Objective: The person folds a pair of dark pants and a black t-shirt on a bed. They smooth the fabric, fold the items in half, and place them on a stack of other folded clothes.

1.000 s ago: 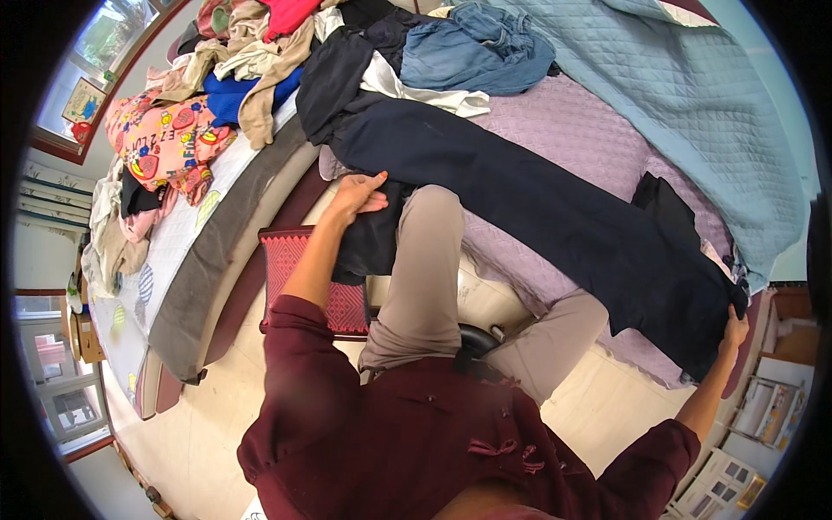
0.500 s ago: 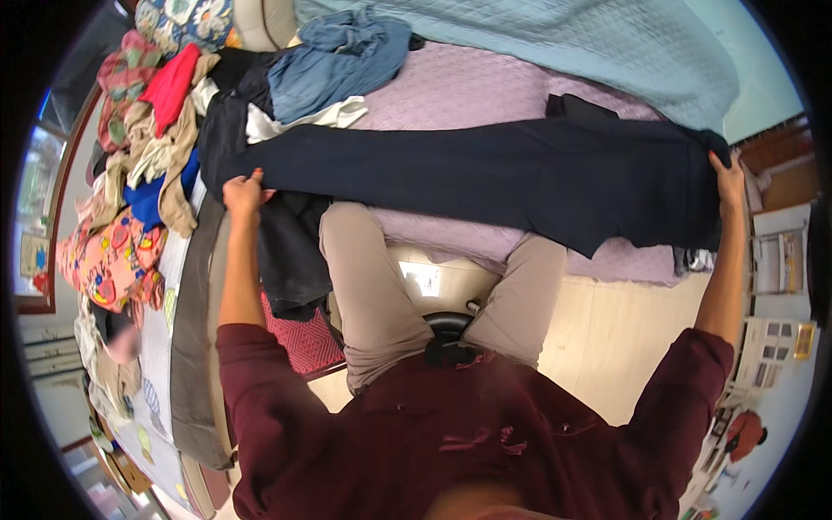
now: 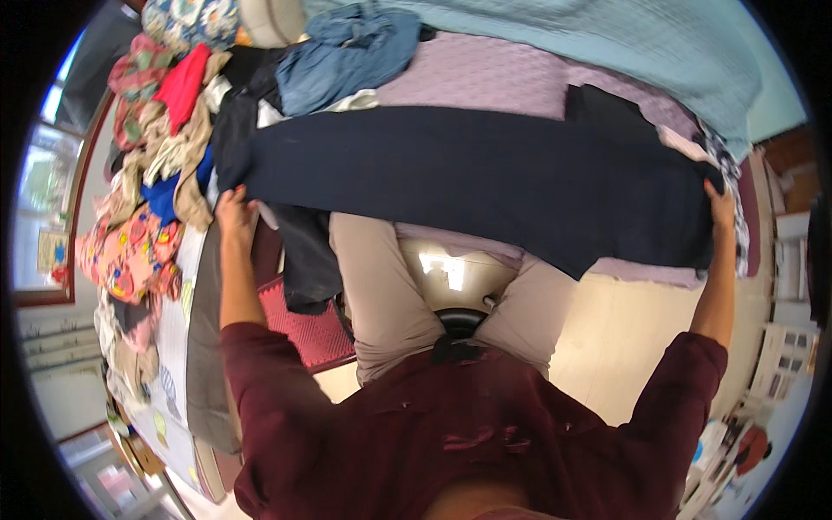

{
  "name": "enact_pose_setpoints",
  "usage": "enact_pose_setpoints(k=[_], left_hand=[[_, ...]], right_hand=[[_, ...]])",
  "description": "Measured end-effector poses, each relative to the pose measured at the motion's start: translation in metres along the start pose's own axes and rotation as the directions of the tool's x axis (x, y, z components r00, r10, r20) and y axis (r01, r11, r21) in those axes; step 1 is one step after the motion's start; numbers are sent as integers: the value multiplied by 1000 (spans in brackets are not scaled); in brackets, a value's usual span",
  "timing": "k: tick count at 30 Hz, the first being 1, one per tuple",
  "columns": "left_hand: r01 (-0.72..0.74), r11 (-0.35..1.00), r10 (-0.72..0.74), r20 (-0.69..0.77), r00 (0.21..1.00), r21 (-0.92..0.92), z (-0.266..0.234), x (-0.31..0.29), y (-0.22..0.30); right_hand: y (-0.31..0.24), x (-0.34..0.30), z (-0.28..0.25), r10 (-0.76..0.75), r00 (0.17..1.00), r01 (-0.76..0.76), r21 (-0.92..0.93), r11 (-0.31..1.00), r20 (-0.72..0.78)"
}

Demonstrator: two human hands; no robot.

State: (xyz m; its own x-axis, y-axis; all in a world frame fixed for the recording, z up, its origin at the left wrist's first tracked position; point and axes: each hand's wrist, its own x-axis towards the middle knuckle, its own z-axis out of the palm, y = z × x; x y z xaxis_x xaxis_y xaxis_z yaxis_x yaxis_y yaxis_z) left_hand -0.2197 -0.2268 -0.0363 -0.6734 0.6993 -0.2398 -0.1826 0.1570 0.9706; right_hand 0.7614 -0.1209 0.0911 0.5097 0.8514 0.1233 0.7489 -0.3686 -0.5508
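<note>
A pair of dark navy trousers (image 3: 485,173), laid together lengthwise, stretches from side to side in front of me above my lap. My left hand (image 3: 234,212) is closed on the lower corner of the narrow leg end at the left. At the right, my right hand (image 3: 719,208) grips the wide waist end, its arm reaching far out. The cloth spans fairly flat between both hands, over the front part of a lilac quilted cover (image 3: 485,69). Behind its right half, another dark garment (image 3: 607,113) shows in part.
Blue denim clothing (image 3: 347,61) lies behind the trousers' left end. Further left is a heap of mixed clothes, with a red piece (image 3: 184,87) and a pink patterned one (image 3: 134,251). A black garment (image 3: 308,260) hangs down over a red woven seat (image 3: 299,325) beside my left leg.
The trousers are spread wider toward me, and their right end sits slightly lower. Both hands keep their hold. The view has shifted a little, showing more of the items at the right end.
</note>
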Motion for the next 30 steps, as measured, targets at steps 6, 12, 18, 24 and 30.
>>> enact_pose_setpoints(k=[6,12,18,24,30], left_hand=[[-17,987,37,120,992,-162,34,-32,-8],[-734,518,726,227,649,439,105,-115,31],[-918,336,740,543,396,211,218,-219,4],[-843,538,730,508,458,-12,207,-229,-19],[-520,852,516,239,822,-51,131,-186,-17]], right_hand=[[7,-62,101,-256,933,98,-506,857,-253],[-233,-229,175,-600,795,597,281,752,-85],[-361,-342,253,-636,637,-332,900,283,436],[-331,-334,278,-316,622,-746,665,39,716],[-280,-333,287,-209,623,-774,558,-299,753]])
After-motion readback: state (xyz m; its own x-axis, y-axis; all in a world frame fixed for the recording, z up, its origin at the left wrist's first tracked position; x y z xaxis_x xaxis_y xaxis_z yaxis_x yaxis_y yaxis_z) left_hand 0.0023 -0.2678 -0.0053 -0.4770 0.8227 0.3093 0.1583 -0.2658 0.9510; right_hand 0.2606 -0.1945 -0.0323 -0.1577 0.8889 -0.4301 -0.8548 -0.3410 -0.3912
